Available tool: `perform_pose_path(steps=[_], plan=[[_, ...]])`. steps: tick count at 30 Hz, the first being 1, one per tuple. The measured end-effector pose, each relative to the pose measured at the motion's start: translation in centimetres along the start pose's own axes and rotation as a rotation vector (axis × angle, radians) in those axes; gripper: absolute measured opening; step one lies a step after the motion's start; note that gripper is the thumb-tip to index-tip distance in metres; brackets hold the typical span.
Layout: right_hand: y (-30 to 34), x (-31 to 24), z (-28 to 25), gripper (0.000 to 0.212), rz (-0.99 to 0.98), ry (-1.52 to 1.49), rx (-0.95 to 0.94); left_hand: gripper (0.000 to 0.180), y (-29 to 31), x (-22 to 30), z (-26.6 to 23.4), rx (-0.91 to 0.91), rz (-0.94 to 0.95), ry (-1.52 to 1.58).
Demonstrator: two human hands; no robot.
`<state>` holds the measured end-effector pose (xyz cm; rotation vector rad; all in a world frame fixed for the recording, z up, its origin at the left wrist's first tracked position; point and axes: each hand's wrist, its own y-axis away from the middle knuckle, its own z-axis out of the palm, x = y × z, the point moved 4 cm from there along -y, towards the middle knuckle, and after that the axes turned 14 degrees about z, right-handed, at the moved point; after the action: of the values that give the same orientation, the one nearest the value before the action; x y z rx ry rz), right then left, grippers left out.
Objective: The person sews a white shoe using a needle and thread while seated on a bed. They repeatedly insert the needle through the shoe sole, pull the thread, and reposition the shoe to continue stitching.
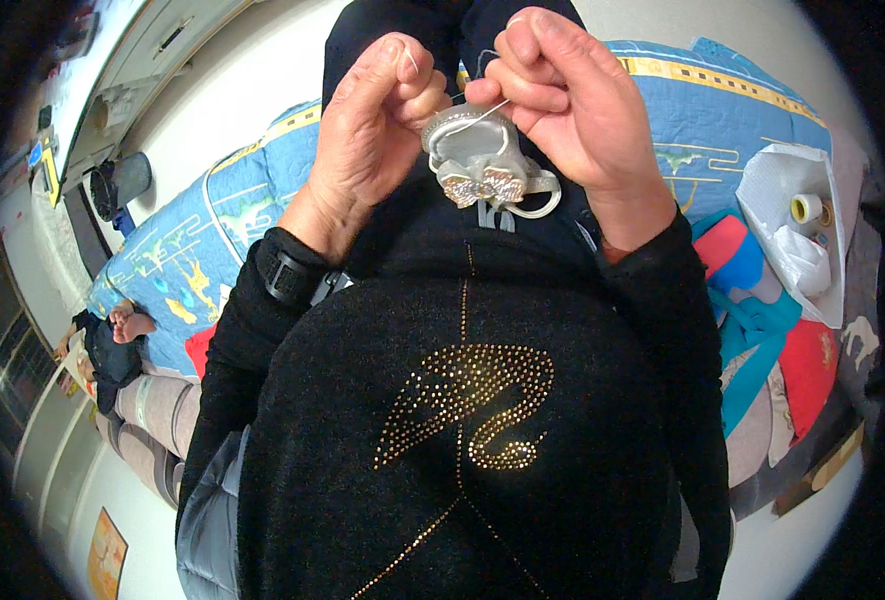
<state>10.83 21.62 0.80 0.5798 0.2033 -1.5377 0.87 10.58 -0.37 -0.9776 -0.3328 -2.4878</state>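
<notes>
A small silvery shoe (479,150) with a glittery bow and a loose strap hangs between my hands, above my dark-clad lap. Pale thread (480,117) runs across the shoe's opening toward the right fingers, and a short bit also shows at the left fingertips. My left hand (380,110) is closed, its thumb and forefinger pinched together beside the shoe's edge. Fingers curled, my right hand (574,105) is closed on the thread on the shoe's other side. Whether a needle is in either hand is too small to tell.
A blue patterned quilt (252,200) spreads on both sides of my legs. At right, a white box (762,190) holds a tape roll (805,208), near teal cloth (752,335) and a red cushion (810,375). Another person's bare foot (130,324) rests at far left, below a grey bin (134,178).
</notes>
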Motion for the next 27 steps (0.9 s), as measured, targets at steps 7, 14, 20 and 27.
perform_pose_path(steps=[7, 14, 20, 27], plan=[[0.5, 0.7, 0.2, 0.025, -0.067, -0.052, 0.071, 0.028, 0.8, -0.8, -0.1, 0.097, -0.004, -0.086], [0.1, 1.1, -1.4, 0.021, -0.140, -0.337, 0.069, 0.024, 0.3, -1.2, -0.5, 0.199, -0.077, -0.211], [0.9, -0.5, 0.2, 0.026, -0.210, -0.023, 0.242, 0.024, 0.7, -1.8, 0.4, 0.135, -0.197, -0.195], [-0.2, -1.5, 1.4, 0.027, -0.241, 0.104, 0.253, 0.021, 0.3, -2.7, 1.6, 0.162, -0.105, -0.330]])
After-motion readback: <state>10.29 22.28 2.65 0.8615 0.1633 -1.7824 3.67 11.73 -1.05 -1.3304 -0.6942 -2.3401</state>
